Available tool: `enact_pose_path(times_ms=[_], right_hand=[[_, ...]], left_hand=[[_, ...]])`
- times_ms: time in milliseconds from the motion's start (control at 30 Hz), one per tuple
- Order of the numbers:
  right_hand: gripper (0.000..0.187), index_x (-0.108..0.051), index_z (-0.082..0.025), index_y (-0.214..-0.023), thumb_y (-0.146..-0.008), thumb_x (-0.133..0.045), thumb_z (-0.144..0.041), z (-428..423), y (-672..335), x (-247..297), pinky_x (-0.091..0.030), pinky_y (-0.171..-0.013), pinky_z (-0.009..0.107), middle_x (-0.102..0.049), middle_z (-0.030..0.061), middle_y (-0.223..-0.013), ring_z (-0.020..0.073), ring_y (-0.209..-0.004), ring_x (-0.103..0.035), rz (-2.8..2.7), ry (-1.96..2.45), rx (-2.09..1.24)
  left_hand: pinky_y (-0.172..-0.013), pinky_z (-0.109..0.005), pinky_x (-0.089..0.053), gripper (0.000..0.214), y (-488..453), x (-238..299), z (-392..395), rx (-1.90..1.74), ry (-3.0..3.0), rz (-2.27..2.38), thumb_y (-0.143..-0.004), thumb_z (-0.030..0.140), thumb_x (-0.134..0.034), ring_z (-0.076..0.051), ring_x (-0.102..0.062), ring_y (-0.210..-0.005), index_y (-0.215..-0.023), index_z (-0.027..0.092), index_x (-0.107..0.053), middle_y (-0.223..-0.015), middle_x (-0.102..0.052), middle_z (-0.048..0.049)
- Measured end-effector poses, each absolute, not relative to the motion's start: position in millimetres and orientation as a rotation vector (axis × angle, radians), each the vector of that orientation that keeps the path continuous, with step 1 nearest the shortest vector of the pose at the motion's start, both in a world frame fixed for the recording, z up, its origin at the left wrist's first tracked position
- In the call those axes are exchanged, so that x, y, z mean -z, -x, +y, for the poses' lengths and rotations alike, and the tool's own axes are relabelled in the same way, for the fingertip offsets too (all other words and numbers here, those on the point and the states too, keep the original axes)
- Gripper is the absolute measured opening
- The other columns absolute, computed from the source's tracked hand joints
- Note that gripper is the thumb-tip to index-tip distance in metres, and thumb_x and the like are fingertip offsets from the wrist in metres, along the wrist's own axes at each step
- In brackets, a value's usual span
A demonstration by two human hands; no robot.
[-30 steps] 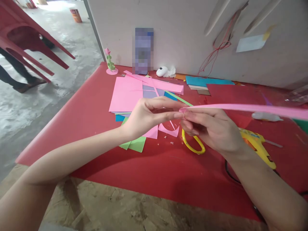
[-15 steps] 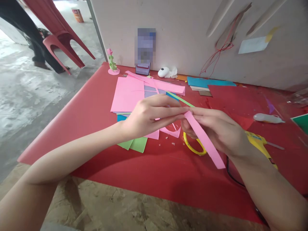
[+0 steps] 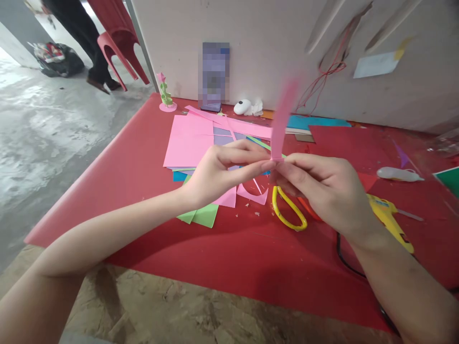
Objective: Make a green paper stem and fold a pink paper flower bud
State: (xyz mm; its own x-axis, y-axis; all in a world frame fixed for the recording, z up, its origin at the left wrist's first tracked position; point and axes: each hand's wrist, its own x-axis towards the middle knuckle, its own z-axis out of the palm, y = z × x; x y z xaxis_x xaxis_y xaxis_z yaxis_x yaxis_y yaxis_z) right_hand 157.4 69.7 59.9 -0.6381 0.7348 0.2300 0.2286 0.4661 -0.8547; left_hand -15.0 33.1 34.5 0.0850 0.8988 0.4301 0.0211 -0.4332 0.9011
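Both hands meet above the red table [image 3: 129, 157], pinching the lower end of a pink paper strip [image 3: 281, 124]. The strip stands nearly upright and is blurred by motion. My left hand [image 3: 222, 174] grips it with thumb and forefinger from the left. My right hand [image 3: 322, 191] pinches the same end from the right, fingers closed. Yellow-handled scissors [image 3: 287, 212] lie on the table just below my right hand. Pink paper sheets [image 3: 190, 141] and cut scraps lie beyond and under my left hand.
A yellow glue gun [image 3: 389, 217] with a black cord lies right of the scissors. Green paper [image 3: 201, 215], blue sheets [image 3: 311, 122], a white glue bottle [image 3: 398, 174] and a small paper flower [image 3: 165, 93] are around. A person carries a red chair [image 3: 118, 28] at far left.
The pink strip swung from pointing right, down toward me, then up to nearly vertical. Both hands stayed pinched at its end. The person with the red chair moved farther away.
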Motion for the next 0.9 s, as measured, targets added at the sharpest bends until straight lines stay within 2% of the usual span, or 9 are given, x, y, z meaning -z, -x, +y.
enact_pose_path(times_ms=[133, 333, 533, 767, 900], right_hand=[[0.027, -0.061, -0.018, -0.07, -0.09, -0.05, -0.031, 67.5, -156.7, -62.1, -0.028, -0.042, 0.021, -0.044, -0.0031, -0.049, 0.0049, -0.046, -0.038, -2.173, 0.767, -0.956], [0.026, -0.06, -0.017, -0.064, -0.088, -0.051, -0.025, 67.2, -156.3, -60.1, -0.031, -0.042, 0.021, -0.049, -0.0023, -0.051, 0.0045, -0.046, -0.041, -2.188, 0.745, -0.865], [0.034, -0.048, -0.016, -0.055, -0.088, -0.05, -0.02, 65.2, -158.3, -62.2, -0.023, -0.038, 0.022, -0.034, -0.0034, -0.044, 0.0029, -0.04, -0.029, -2.258, 0.684, -0.768], [0.032, -0.044, -0.015, -0.055, -0.087, -0.049, -0.015, 67.4, -158.3, -64.3, -0.019, -0.038, 0.021, -0.03, -0.0036, -0.045, 0.0021, -0.041, -0.025, -2.289, 0.613, -0.779], [0.036, -0.039, -0.014, -0.051, -0.085, -0.05, -0.017, 71.1, -158.8, -59.9, -0.017, -0.039, 0.022, -0.026, -0.0033, -0.045, 0.0023, -0.041, -0.021, -2.34, 0.61, -0.778]], left_hand=[[-0.073, -0.022, -0.05, 0.01, 14.3, -37.9, 31.8, -1.382, -1.429, 0.911, -0.079, 0.025, -0.068, -0.01, -0.061, -0.08, -0.073, 0.023, -0.075, -0.078, -0.068, 0.0009], [-0.076, -0.02, -0.047, 0.012, 12.5, -32.2, 33.6, -1.29, -1.247, 0.781, -0.082, 0.025, -0.065, -0.007, -0.058, -0.079, -0.077, 0.025, -0.075, -0.079, -0.067, 0.0033], [-0.083, -0.028, -0.048, 0.013, 12.1, -35.4, 33.9, -1.209, -1.191, 0.787, -0.081, 0.027, -0.065, -0.013, -0.062, -0.085, -0.078, 0.019, -0.074, -0.082, -0.07, -0.0008], [-0.074, -0.025, -0.051, 0.016, 14.6, -40.1, 31.8, -1.21, -1.295, 0.911, -0.077, 0.032, -0.07, -0.011, -0.065, -0.076, -0.075, 0.016, -0.07, -0.076, -0.07, 0.001], [-0.069, -0.026, -0.051, 0.018, 16.3, -39.0, 32.9, -1.163, -1.282, 0.957, -0.072, 0.032, -0.074, -0.012, -0.065, -0.07, -0.071, 0.014, -0.069, -0.072, -0.07, -0.0018]])
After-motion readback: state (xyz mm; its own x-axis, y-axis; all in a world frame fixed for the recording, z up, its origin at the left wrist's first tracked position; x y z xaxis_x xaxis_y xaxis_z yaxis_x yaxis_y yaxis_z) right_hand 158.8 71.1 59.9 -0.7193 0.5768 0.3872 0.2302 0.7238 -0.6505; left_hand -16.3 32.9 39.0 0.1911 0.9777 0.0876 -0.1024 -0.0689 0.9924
